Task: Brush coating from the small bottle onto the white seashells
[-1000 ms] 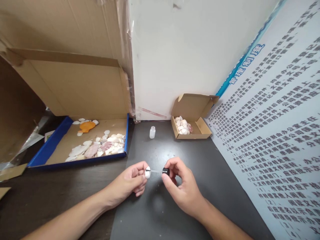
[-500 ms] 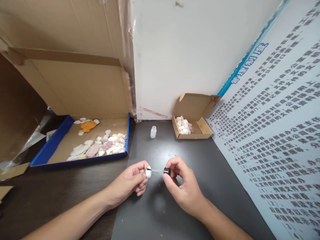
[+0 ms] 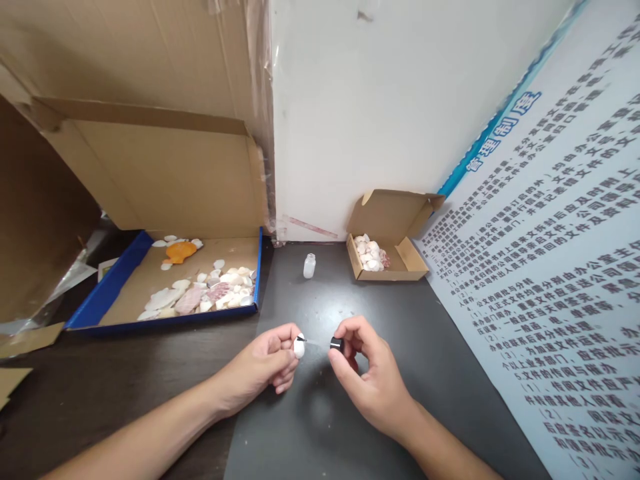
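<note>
A small white shell (image 3: 299, 348) is pinched between the thumb and fingers of my left hand (image 3: 267, 360). My right hand (image 3: 367, 373) grips a black brush cap (image 3: 337, 344) with thumb and fingertips. From the cap a thin clear stem points left, and its dark tip lies against the upper face of the shell. Both hands hover over the dark mat. Beyond them an uncapped, whitish translucent bottle (image 3: 309, 266) stands upright on the mat.
At the left, an open blue-edged cardboard box (image 3: 165, 323) holds many shells and an orange scallop shell (image 3: 181, 252). A smaller open cardboard box (image 3: 390, 275) with shells stands back right. A white panel (image 3: 350, 133) rises behind; a printed poster (image 3: 565, 267) borders the right.
The view has shifted slightly, so everything sits a little further right in the picture. Both hands keep the same grips, and the brush tip still rests at the shell.
</note>
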Motion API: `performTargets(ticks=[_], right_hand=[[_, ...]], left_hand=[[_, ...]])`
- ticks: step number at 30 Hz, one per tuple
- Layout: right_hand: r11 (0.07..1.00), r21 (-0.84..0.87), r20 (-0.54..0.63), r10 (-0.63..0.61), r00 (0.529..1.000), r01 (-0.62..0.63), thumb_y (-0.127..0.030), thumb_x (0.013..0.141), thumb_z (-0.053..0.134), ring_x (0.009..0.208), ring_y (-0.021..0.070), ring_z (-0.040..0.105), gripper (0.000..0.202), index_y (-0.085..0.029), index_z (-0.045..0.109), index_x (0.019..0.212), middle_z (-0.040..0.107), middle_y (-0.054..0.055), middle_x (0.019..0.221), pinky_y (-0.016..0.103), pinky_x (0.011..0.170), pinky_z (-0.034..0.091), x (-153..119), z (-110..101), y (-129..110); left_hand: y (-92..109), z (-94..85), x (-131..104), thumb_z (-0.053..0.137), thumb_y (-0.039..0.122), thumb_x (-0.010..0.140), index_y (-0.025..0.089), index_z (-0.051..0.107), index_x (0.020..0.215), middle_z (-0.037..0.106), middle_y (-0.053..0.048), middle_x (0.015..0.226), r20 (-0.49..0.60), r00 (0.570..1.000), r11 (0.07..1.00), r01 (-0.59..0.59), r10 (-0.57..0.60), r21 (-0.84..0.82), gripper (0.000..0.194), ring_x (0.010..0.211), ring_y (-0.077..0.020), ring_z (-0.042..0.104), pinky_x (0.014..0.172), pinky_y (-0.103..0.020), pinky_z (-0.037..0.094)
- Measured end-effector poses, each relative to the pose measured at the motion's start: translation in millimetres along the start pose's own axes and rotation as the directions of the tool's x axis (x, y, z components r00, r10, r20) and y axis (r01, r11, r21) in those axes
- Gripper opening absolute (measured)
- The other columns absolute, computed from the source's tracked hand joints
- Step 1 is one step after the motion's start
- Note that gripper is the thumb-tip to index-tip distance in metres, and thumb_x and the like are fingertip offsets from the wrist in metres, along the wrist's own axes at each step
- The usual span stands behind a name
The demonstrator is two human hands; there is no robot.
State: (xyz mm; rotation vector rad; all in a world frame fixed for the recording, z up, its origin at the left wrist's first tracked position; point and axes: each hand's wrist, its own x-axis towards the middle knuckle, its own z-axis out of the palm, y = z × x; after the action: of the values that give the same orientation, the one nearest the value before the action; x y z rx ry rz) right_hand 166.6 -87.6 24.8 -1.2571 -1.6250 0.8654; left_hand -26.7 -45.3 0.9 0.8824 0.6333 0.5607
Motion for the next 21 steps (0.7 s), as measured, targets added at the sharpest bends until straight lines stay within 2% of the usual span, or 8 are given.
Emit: performTargets(ticks=[8,16,21], right_hand=[[1.000,-0.028,0.005,-0.005,1.000,0.006,-0.018,0.084,0.056,0.053,0.0101,0.044,0.012,-0.021,0.048,0.092,0.043,-0.007,0.065,0.022,0.052,0.041,-2.8,-1.4,-0.6],[0.999,-0.032,0.009,-0.017,1.000,0.017,-0.018,0.084,0.055,0.053,0.0103,0.044,0.012,-0.021,0.048,0.092,0.042,-0.007,0.065,0.023,0.052,0.041,-1.1,-1.3,-2.1],[0.999,-0.034,0.018,-0.020,1.000,0.021,-0.019,0.084,0.055,0.053,0.0101,0.044,0.011,-0.021,0.048,0.092,0.043,-0.007,0.065,0.023,0.052,0.040,-1.1,-0.4,-1.5]], left_hand=[[3.5,3.2,-0.1,0.064,0.034,0.081,0.020,0.046,0.078,0.039,0.010,0.051,-0.030,0.999,1.000,0.014,-0.014,-0.010,0.023,0.043,-0.0051,0.025,0.044,-0.019,0.028],[1.2,1.0,0.5,0.066,0.044,0.082,0.020,0.044,0.078,0.036,0.011,0.050,-0.009,1.000,0.999,-0.005,0.005,0.038,0.032,0.043,-0.0050,0.023,0.044,-0.019,0.027],[0.2,0.7,0.7,0.065,0.042,0.083,0.020,0.044,0.078,0.035,0.011,0.050,-0.006,1.000,0.999,-0.005,0.005,0.040,0.031,0.043,-0.0050,0.023,0.044,-0.019,0.027]])
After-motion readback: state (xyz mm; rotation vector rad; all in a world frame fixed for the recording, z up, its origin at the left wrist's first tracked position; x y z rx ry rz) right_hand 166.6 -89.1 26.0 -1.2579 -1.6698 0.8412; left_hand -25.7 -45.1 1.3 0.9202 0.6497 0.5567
